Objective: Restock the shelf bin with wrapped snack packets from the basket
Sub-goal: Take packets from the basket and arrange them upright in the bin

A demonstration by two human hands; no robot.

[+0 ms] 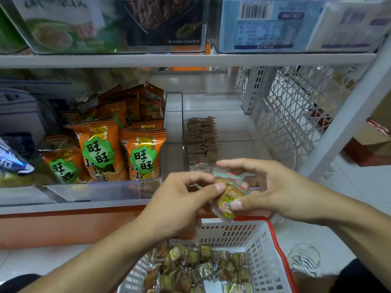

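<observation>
Crinkly clear-wrapped snack packets (229, 195) pinched between both hands, left (182, 205) and right (273, 189), above slotted plastic basket (264, 250).

Two hands (177, 206) (268, 187) are seen, one white basket (262, 250), one clear shelf bin (232, 123), and three front orange bags (101, 149). The loose wrapped packets (196, 269) cannot be counted.

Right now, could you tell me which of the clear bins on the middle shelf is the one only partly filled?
The clear bin on the right, directly behind the hands: one row of small packets along its left wall. The bin of orange snack bags is packed full.
</observation>
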